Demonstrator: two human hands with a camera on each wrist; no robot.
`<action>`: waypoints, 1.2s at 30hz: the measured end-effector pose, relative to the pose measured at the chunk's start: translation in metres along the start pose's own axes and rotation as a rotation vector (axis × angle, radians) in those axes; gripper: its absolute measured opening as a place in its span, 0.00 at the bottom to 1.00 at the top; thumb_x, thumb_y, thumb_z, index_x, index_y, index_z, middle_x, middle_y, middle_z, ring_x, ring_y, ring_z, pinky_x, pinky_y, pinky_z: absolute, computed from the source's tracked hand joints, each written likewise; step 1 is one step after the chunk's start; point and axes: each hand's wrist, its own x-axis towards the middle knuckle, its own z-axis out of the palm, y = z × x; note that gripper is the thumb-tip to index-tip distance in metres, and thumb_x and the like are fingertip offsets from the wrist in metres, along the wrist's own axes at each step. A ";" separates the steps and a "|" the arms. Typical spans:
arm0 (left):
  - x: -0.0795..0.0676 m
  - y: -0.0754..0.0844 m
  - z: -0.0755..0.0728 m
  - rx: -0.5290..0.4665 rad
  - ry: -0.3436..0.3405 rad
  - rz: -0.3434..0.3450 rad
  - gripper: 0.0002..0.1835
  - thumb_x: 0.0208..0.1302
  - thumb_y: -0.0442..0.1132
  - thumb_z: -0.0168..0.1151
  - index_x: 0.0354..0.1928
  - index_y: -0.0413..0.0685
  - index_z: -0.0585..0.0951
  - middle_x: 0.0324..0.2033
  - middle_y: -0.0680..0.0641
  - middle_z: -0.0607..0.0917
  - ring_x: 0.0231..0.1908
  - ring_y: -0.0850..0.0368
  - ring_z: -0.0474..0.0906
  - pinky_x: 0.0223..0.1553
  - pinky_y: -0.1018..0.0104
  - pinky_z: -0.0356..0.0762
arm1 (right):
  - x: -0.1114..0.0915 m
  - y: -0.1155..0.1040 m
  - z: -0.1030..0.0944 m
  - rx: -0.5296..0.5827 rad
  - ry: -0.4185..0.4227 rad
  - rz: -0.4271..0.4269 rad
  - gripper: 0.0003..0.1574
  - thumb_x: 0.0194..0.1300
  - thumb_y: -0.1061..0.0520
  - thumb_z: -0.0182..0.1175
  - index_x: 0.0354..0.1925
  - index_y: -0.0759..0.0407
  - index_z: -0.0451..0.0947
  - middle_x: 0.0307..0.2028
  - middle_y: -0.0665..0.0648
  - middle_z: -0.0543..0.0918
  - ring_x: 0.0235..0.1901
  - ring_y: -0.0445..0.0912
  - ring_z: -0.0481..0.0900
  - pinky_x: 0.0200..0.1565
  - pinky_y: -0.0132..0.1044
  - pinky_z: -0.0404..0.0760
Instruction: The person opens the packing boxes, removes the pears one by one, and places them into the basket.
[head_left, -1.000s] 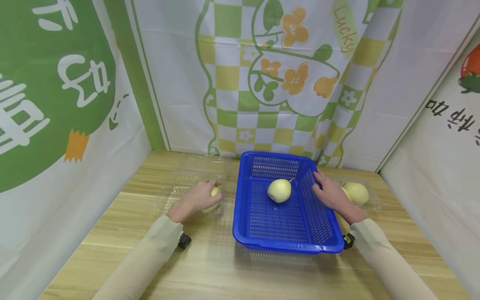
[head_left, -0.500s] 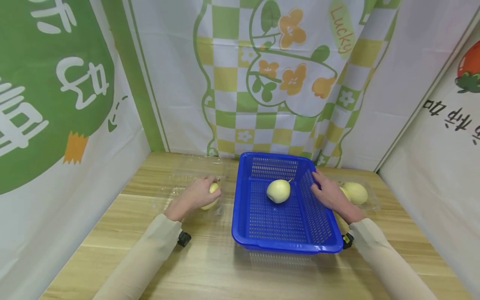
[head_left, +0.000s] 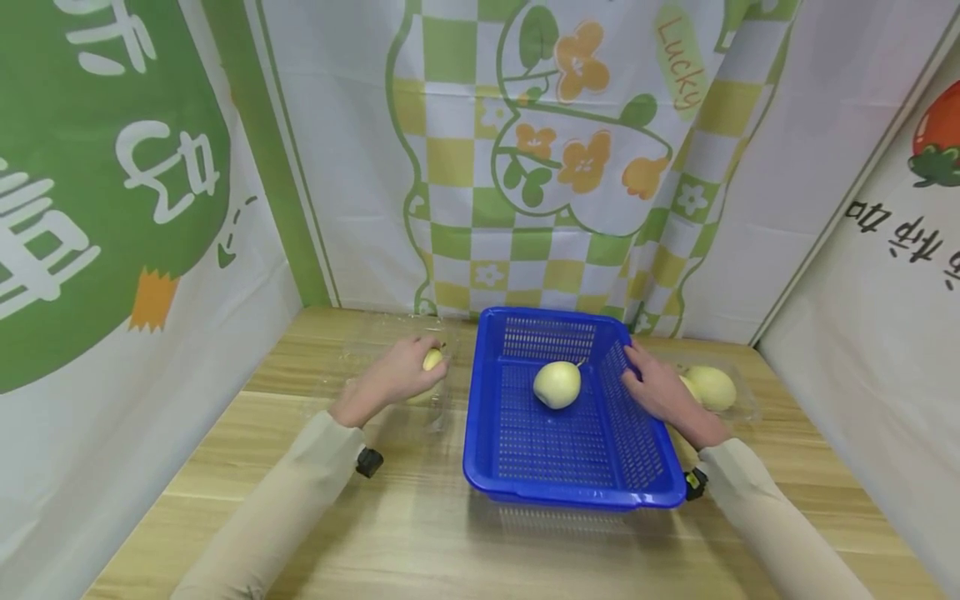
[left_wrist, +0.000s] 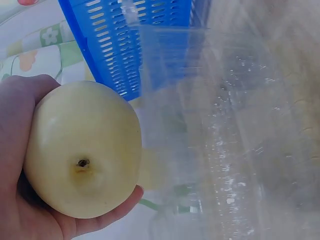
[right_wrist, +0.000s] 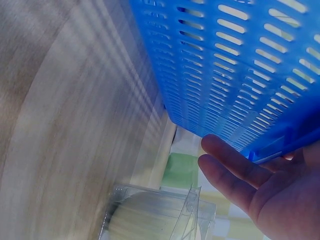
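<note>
My left hand [head_left: 396, 372] grips a pale yellow pear [left_wrist: 85, 150], its fingers curled round the fruit's side. That pear is over the clear plastic box [left_wrist: 225, 130] on the left of the table. My right hand [head_left: 660, 385] holds the right rim of the blue basket [head_left: 555, 493]. From the right wrist view, two fingers [right_wrist: 232, 175] lie outside the basket wall, under the rim. A second pear [head_left: 557, 384], with a long stem, lies inside the basket near its middle.
Right of the basket, a clear box [head_left: 746, 404] holds pears [head_left: 711, 387], partly hidden by my right arm. The wooden table [head_left: 420, 533] ends at a patterned curtain [head_left: 517, 242] at the back, with cloth walls on both sides.
My left hand has risen slightly and moved away from me with the pear. My right hand has stayed on the basket rim, and the basket has not moved.
</note>
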 end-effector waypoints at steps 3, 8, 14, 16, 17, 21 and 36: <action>0.003 0.005 -0.004 0.009 0.002 0.028 0.25 0.63 0.53 0.48 0.53 0.43 0.75 0.47 0.42 0.79 0.37 0.53 0.75 0.36 0.60 0.74 | 0.000 0.000 0.001 -0.004 -0.008 0.003 0.35 0.67 0.55 0.41 0.68 0.69 0.52 0.68 0.70 0.53 0.60 0.67 0.63 0.55 0.58 0.66; 0.009 0.012 -0.008 0.036 0.002 0.061 0.23 0.62 0.53 0.49 0.51 0.44 0.76 0.43 0.44 0.79 0.34 0.55 0.74 0.31 0.64 0.72 | 0.000 0.000 0.001 -0.001 -0.010 0.005 0.35 0.67 0.55 0.42 0.68 0.68 0.52 0.68 0.69 0.53 0.60 0.67 0.63 0.56 0.58 0.66; 0.020 0.019 -0.018 0.063 0.035 0.102 0.21 0.61 0.51 0.51 0.48 0.44 0.77 0.41 0.43 0.79 0.34 0.52 0.75 0.31 0.62 0.73 | 0.000 0.000 0.001 0.003 -0.005 0.004 0.35 0.67 0.55 0.42 0.68 0.68 0.53 0.68 0.69 0.53 0.60 0.66 0.63 0.56 0.58 0.65; 0.024 0.022 -0.025 0.076 0.045 0.105 0.21 0.61 0.51 0.51 0.49 0.46 0.77 0.42 0.43 0.80 0.35 0.52 0.75 0.32 0.61 0.73 | 0.000 0.000 0.002 0.003 -0.012 0.008 0.35 0.67 0.55 0.42 0.68 0.67 0.52 0.68 0.69 0.53 0.61 0.66 0.62 0.56 0.58 0.65; 0.025 0.024 -0.028 0.076 0.046 0.106 0.21 0.61 0.51 0.51 0.50 0.46 0.77 0.43 0.44 0.80 0.35 0.52 0.75 0.32 0.61 0.73 | -0.001 0.000 0.002 0.005 -0.016 0.011 0.35 0.67 0.55 0.42 0.69 0.67 0.52 0.68 0.69 0.53 0.61 0.66 0.62 0.57 0.58 0.65; 0.032 0.033 -0.043 0.076 0.042 0.108 0.21 0.61 0.51 0.50 0.50 0.47 0.77 0.43 0.45 0.80 0.35 0.52 0.75 0.31 0.61 0.72 | 0.000 0.000 0.001 -0.003 -0.016 0.014 0.35 0.67 0.55 0.41 0.69 0.67 0.52 0.68 0.69 0.53 0.61 0.66 0.62 0.57 0.58 0.65; 0.057 0.060 -0.070 0.071 0.007 0.123 0.23 0.62 0.54 0.48 0.52 0.47 0.76 0.41 0.47 0.78 0.33 0.54 0.72 0.29 0.63 0.70 | 0.000 -0.002 0.000 -0.020 -0.023 0.027 0.35 0.67 0.54 0.40 0.69 0.67 0.52 0.68 0.69 0.53 0.61 0.66 0.62 0.58 0.58 0.64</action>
